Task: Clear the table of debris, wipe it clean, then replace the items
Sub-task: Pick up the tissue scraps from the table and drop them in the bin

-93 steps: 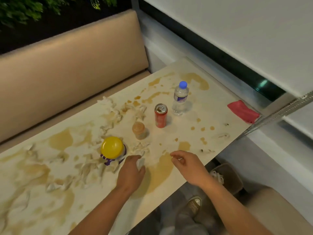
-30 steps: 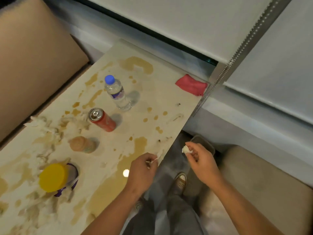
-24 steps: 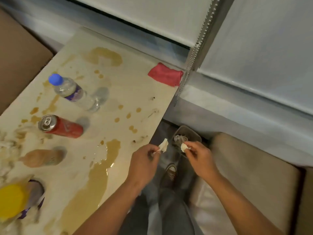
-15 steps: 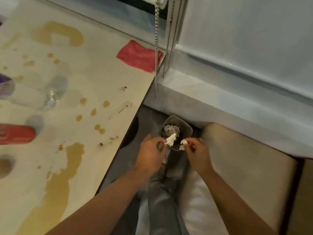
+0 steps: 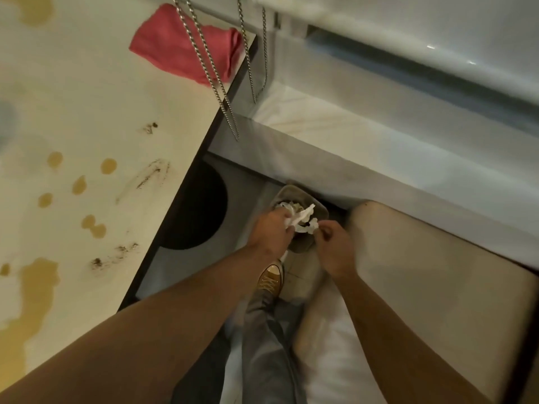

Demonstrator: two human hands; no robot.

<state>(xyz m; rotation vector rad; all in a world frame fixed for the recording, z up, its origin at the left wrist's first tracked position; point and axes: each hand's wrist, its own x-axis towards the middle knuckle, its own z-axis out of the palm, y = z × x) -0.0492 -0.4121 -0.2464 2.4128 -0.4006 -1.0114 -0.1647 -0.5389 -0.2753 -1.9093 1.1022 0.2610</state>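
Both hands over small grey bin [image 5: 303,245] on floor, about 12 o'clock from shoe [image 5: 269,282]. Left hand [image 5: 269,233] gripping crumpled white tissue [image 5: 303,218], fingers curled round it, tissue hanging above bin opening. Right hand [image 5: 334,246] at 3 o'clock of left, pinching smaller tissue scrap [image 5: 313,225] at fingertips, right above bin rim. Hands close together, scraps nearly touching.

Bin contents: wad of crumpled tissue [image 5: 287,206] visible at far side, roughly 11 o'clock inside; rest hidden by hands, fill level unclear.

Desk [image 5: 87,112] filling left of view, pale top with brown liquid spots [image 5: 108,166], larger brown puddle [image 5: 35,290] at 8 o'clock, dark smears [image 5: 150,173] near right edge. Pink cloth [image 5: 180,51] lying at desk's far right corner, 11 o'clock from bin, well apart from it. Metal bead chains [image 5: 215,74] hanging in front of cloth.

Beige cushioned seat [image 5: 431,275] at 3 o'clock of bin. Grey trouser leg [image 5: 268,345] at 6 o'clock.
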